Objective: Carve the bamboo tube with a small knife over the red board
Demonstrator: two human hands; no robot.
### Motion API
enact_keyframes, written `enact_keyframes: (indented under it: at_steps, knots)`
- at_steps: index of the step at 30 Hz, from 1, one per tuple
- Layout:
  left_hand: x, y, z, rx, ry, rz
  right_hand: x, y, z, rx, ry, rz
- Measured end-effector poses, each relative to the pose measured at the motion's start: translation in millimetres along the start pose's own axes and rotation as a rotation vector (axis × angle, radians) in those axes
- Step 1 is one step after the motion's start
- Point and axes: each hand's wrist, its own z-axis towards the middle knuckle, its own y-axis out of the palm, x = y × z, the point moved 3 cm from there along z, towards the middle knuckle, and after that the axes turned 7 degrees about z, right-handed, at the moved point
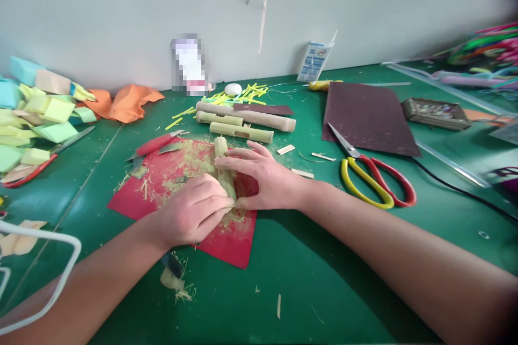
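Observation:
A short length of bamboo [220, 145] lies pointing away from me on a red sheet [234, 242] covered in pale shavings. My right hand [267, 175] rests over it from the right, fingers across its upper part and thumb near its lower end. At that lower end my left hand [198, 207] is closed, its fingertips pressed together against the bamboo. Whatever those fingers hold is hidden. A red-handled knife [156, 143] lies on the sheet's far left corner. Behind the sheet are cut bamboo tubes [242, 132] and a longer bamboo stick [259, 117].
Red-and-yellow scissors [372, 178] and a dark brown sheet [368, 116] lie to the right, near a small tray [437, 113]. Folded paper pieces [48, 108] pile up at left. A phone [190, 64] and a drink carton [315, 62] lean against the wall.

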Motion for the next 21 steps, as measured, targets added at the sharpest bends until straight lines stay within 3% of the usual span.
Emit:
enact_keyframes:
  at_steps: [5,10,15,21]
  knots:
    - [-9,3.4,0,-0.025,-0.032,0.035,0,0,1,-0.005,0.001,0.032]
    - [-20,5.4,3,0.012,-0.165,0.025,0,2,2,-0.007,-0.004,0.047]
    - [-12,3.7,2,-0.012,-0.060,-0.034,-4,0,0,0.033,-0.062,0.017]
    - [-10,1.1,0,-0.039,-0.031,-0.033,-13,-10,-3,0.052,-0.138,-0.064]
